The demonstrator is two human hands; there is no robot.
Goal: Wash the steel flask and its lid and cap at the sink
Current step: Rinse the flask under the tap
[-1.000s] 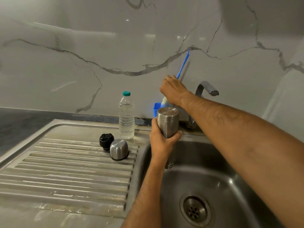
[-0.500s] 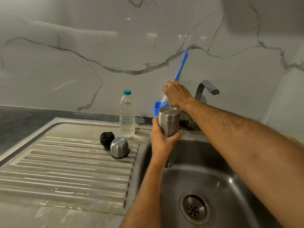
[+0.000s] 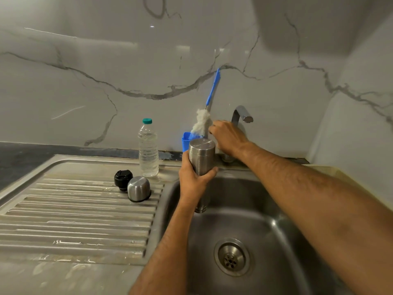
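Right hand [image 3: 228,136] released bottle brush [image 3: 202,124].

The right hand [image 3: 228,137] has let go of the bottle brush [image 3: 202,124] and moved to the right, toward the tap [image 3: 241,114]. The brush's white bristle head, covered by that hand a second ago, now shows standing in the blue holder [image 3: 186,141].

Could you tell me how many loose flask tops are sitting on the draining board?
2. The black lid stands on the ribbed draining board, and the steel cap sits upside down beside it, nearer the sink. None seem hidden.
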